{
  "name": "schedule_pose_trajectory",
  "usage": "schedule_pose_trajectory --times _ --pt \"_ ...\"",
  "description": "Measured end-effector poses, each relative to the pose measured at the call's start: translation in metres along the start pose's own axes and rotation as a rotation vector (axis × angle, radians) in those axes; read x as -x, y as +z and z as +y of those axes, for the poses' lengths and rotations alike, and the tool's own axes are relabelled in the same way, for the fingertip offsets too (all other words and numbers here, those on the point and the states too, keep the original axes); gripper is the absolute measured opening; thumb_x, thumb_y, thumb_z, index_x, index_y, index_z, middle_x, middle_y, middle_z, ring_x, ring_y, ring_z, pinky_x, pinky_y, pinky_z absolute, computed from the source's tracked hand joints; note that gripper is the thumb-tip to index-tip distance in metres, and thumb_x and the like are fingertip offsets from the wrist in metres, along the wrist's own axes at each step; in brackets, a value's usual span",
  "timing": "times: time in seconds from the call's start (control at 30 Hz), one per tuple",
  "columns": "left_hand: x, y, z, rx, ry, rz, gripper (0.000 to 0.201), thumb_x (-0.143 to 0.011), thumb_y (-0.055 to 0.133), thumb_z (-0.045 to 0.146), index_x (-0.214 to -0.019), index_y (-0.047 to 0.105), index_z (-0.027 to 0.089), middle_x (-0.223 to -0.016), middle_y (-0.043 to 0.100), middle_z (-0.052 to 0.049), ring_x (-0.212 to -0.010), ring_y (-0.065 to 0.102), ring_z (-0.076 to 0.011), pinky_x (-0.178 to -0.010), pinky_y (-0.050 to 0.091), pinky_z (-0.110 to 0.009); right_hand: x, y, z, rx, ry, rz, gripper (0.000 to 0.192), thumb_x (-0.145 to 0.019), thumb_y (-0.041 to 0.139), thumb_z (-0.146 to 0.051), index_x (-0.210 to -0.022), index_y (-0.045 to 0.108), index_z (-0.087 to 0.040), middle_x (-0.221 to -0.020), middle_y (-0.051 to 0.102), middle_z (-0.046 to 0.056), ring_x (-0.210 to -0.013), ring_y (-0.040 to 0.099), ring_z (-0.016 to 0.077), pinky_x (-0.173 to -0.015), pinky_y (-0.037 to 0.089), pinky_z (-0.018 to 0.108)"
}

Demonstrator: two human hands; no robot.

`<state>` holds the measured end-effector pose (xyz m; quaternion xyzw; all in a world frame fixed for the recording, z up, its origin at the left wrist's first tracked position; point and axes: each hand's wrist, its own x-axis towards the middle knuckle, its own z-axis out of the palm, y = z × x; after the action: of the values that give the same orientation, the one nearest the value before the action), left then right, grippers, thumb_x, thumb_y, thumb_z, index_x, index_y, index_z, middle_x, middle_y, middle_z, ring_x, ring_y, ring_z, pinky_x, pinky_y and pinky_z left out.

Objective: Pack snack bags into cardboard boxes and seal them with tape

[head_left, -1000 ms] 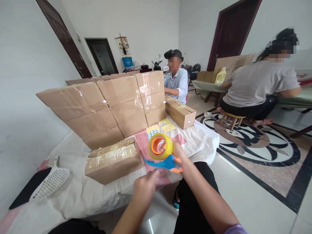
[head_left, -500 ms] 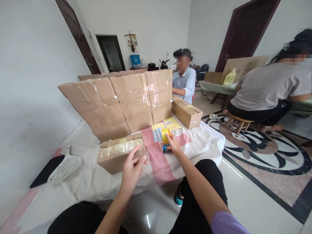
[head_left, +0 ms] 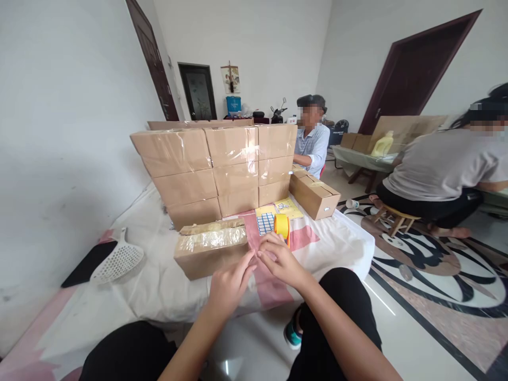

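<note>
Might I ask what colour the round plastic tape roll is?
The tape roll is yellow, shown best in the head view.

From my remote post I see a table draped in white-and-pink cloth (head_left: 341,238). At left a white perforated plastic paddle (head_left: 119,263) lies beside a flat black panel (head_left: 85,264); nearer the middle sits a tape-topped brown cardboard box (head_left: 210,256). Far stand stacked brown cartons (head_left: 235,172), with a long brown carton (head_left: 313,194) right; before them, yellow sheets (head_left: 291,207), a blue-and-white label sheet (head_left: 265,223) and a yellow-and-orange tape roll (head_left: 281,225)

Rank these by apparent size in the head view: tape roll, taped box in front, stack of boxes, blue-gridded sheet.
1. Stack of boxes
2. Taped box
3. Tape roll and blue-gridded sheet: too alike to rank
</note>
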<state>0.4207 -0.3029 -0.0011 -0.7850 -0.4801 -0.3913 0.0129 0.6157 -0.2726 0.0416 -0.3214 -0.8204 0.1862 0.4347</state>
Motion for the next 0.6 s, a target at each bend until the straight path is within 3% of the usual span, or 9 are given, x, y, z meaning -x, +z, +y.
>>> schedule_pose_trajectory --times 0.17,0.33,0.4,0.5,0.6 --pt "0.006 -0.014 -0.009 0.015 0.019 0.112 0.036 -0.104 0.05 0.037 -0.132 0.066 0.021 -0.084 0.08 -0.003 -0.068 0.074 -0.015 -0.065 0.053 -0.024 -0.007 -0.008 -0.019 0.2 -0.086 -0.104 0.01 -0.1 0.059 -0.034 -0.102 0.062 -0.024 -0.102 0.064 0.005 -0.1 0.053 0.0251 -0.089 0.041 0.044" --pt "0.017 -0.024 -0.008 -0.032 0.144 0.223 0.028 -0.101 0.055 0.029 -0.123 0.071 0.021 -0.086 0.08 -0.005 -0.066 0.072 -0.0159 -0.065 0.052 -0.026 -0.008 0.006 -0.038 0.263 -0.128 -0.149 0.009 -0.102 0.054 -0.025 -0.097 0.062 -0.023 -0.103 0.063 0.006 -0.101 0.052 0.0247 -0.088 0.04 0.043" --pt "0.018 -0.027 -0.01 -0.055 0.142 0.196 0.029 -0.101 0.054 0.031 -0.122 0.072 0.022 -0.086 0.08 -0.005 -0.066 0.072 -0.0167 -0.066 0.051 -0.027 -0.008 0.009 -0.046 0.28 -0.149 -0.167 0.011 -0.103 0.052 -0.023 -0.096 0.06 -0.022 -0.102 0.062 0.006 -0.099 0.051 0.0242 -0.088 0.039 0.043" --pt "0.013 -0.035 -0.021 -0.156 -0.161 -0.003 0.046 -0.1 0.054 0.041 -0.141 0.059 0.02 -0.075 0.077 -0.004 -0.064 0.071 -0.0194 -0.062 0.047 -0.027 -0.008 -0.001 -0.062 0.333 -0.198 -0.174 0.016 -0.103 0.047 -0.02 -0.092 0.058 -0.021 -0.095 0.06 0.005 -0.093 0.049 0.0233 -0.086 0.037 0.042" --pt "0.006 -0.05 -0.04 -0.305 -0.495 -0.169 0.053 -0.099 0.054 0.046 -0.147 0.053 0.022 -0.067 0.072 -0.002 -0.065 0.07 -0.0219 -0.057 0.037 -0.026 -0.014 -0.024 -0.08 0.21 -0.174 -0.075 0.019 -0.104 0.044 -0.021 -0.088 0.054 -0.021 -0.091 0.058 0.005 -0.091 0.049 0.0219 -0.085 0.038 0.04"
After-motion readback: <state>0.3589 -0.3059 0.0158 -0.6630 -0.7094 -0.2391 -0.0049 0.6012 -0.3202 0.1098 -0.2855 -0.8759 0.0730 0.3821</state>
